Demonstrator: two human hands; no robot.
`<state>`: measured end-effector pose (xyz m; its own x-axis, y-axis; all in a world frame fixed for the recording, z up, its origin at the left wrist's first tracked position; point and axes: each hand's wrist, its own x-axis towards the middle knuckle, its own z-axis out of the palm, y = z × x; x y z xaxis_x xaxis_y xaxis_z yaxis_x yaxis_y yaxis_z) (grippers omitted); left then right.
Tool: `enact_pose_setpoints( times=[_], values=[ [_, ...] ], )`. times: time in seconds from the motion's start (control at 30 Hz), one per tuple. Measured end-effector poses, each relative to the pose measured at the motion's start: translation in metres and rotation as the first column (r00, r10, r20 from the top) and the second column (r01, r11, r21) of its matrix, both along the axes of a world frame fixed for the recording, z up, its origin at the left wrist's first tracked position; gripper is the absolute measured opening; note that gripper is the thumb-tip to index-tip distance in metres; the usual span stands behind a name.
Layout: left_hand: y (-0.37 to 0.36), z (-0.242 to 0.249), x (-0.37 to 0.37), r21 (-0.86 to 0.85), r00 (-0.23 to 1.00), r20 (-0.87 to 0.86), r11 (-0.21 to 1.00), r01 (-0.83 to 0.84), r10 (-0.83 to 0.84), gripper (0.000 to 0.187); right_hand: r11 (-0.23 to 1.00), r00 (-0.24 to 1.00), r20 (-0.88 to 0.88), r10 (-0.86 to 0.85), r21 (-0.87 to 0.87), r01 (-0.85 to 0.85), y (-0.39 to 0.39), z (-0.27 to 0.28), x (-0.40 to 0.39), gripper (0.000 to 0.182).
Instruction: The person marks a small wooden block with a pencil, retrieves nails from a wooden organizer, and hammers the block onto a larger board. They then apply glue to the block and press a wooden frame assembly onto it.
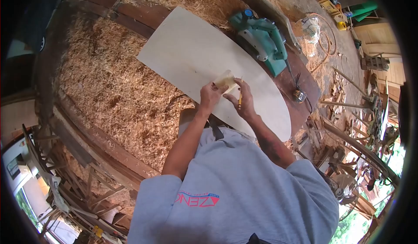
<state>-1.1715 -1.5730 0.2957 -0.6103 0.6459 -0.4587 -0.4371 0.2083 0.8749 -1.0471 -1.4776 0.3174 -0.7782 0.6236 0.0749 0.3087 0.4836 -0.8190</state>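
Nearest the camera, the person's grey shirt [235, 187] is filling the lower frame, with both forearms reaching out over the work.

The left hand [210, 96] is pressing a small pale wooden block [225, 78] flat onto the plywood sheet [196, 54], fingers closed around the block's near edge; judged, it is being held down as a guide so it does not slide. The right hand [241, 101] is pinching a yellow pencil [240, 98] between thumb and fingers, the pencil standing roughly upright with its tip just beside the block, at or very near the sheet's surface. Actual contact of the tip cannot be told.

The block is lying beyond the left fingertips and just left of the pencil. The sheet is lying across a bed of wood shavings [113, 87], which appears to be supporting it.

Farther off, a green electric planer [261, 39] is resting at the sheet's far edge, well apart from both hands, its cord [296, 80] trailing toward the floor.
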Motion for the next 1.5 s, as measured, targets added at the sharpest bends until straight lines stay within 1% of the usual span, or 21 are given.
enact_pose_setpoints(
  times=[0.03,0.07,0.1,0.13,0.17,0.2,0.23,0.3,0.33,0.4,0.47,0.5,0.53,0.57,0.6,0.63,0.7,0.77,0.87,1.3,1.5],
  values=[
    [0.002,-0.001,-0.002,0.003,1.0,-0.004,1.0,-0.01,0.01,0.027,0.991,0.999,-0.03,-0.014,0.13,0.018,0.001,0.0,-0.006,0.065],
    [0.002,-0.002,-0.005,0.024,0.989,0.15,1.0,-0.018,0.014,0.031,0.991,0.999,-0.027,0.021,0.13,-0.017,0.005,-0.009,-0.01,0.075],
    [0.002,0.003,-0.008,0.046,0.953,0.302,0.998,-0.032,0.016,0.035,0.991,0.999,-0.028,0.039,0.133,-0.035,0.008,-0.011,-0.014,0.075],
    [0.002,0.007,-0.014,0.048,0.953,0.301,0.998,-0.052,0.035,0.035,0.979,0.998,-0.001,0.064,0.194,-0.062,0.011,-0.012,-0.019,0.073],
    [0.002,0.01,-0.019,0.079,0.93,0.366,0.994,-0.07,0.036,0.034,0.963,0.996,0.028,0.086,0.252,-0.091,0.013,-0.014,-0.024,0.071],
    [0.0,0.01,-0.023,0.109,0.901,0.433,0.99,-0.088,0.033,0.033,0.962,0.994,0.034,0.104,0.251,-0.109,0.014,-0.017,-0.029,0.071],
    [-0.001,0.007,-0.027,0.109,0.896,0.441,0.988,-0.107,0.049,0.033,0.96,0.992,0.02,0.123,0.251,-0.124,0.015,-0.021,-0.033,0.068],
    [-0.002,0.004,-0.037,-0.179,0.995,0.072,0.983,-0.051,0.064,0.027,0.954,0.986,0.022,0.163,0.253,-0.163,0.017,-0.023,-0.04,0.065],
    [-0.003,0.003,-0.039,-0.175,0.993,0.086,0.982,-0.07,0.086,0.027,0.955,0.986,0.028,0.164,0.248,-0.165,0.018,-0.023,-0.044,0.064],
    [-0.006,0.005,-0.044,-0.308,0.997,0.073,0.951,0.042,-0.02,0.029,0.951,0.981,0.055,0.187,0.242,-0.195,0.02,-0.024,-0.047,0.063],
    [-0.005,0.012,-0.043,-0.287,0.995,0.085,0.958,-0.023,0.049,0.03,0.945,0.984,0.079,0.157,0.276,-0.173,0.022,-0.028,-0.043,0.067],
    [-0.005,0.013,-0.043,-0.27,0.992,0.08,0.96,-0.076,0.101,0.031,0.94,0.978,0.105,0.183,0.274,-0.205,0.022,-0.029,-0.042,0.067],
    [-0.006,0.01,-0.041,-0.271,0.986,0.107,0.958,-0.095,0.128,0.031,0.948,0.978,0.111,0.175,0.25,-0.198,0.024,-0.029,-0.041,0.07],
    [-0.009,0.006,-0.039,-0.214,0.983,0.113,0.97,-0.115,0.142,0.031,0.956,0.979,0.121,0.165,0.225,-0.189,0.025,-0.03,-0.039,0.073],
    [-0.009,0.001,-0.039,-0.158,0.981,0.118,0.978,-0.135,0.154,0.031,0.94,0.972,0.127,0.199,0.256,-0.225,0.028,-0.028,-0.04,0.074],
    [-0.009,-0.006,-0.037,-0.166,0.974,0.146,0.975,-0.148,0.172,0.031,0.937,0.964,0.154,0.216,0.246,-0.249,0.03,-0.028,-0.042,0.074],
    [-0.011,-0.014,-0.032,-0.137,0.993,0.039,0.985,-0.106,0.113,0.032,0.933,0.965,0.165,0.204,0.264,-0.243,0.029,-0.024,-0.039,0.074],
    [-0.014,-0.012,-0.029,-0.145,0.992,0.068,0.984,-0.099,0.109,0.033,0.936,0.956,0.211,0.202,0.247,-0.252,0.027,-0.018,-0.038,0.075],
    [-0.012,-0.01,-0.033,-0.155,0.992,0.085,0.985,-0.075,0.089,0.033,0.923,0.952,0.237,0.192,0.287,-0.257,0.023,-0.015,-0.042,0.074],
    [-0.014,0.002,-0.046,-0.11,0.961,0.268,0.993,-0.04,0.069,0.029,0.952,0.969,0.222,0.109,0.257,-0.166,0.011,-0.01,-0.046,0.067],
    [-0.013,0.003,-0.043,-0.134,0.962,0.257,0.99,-0.054,0.087,0.03,0.953,0.97,0.221,0.1,0.261,-0.157,0.01,-0.011,-0.046,0.066]
  ],
)
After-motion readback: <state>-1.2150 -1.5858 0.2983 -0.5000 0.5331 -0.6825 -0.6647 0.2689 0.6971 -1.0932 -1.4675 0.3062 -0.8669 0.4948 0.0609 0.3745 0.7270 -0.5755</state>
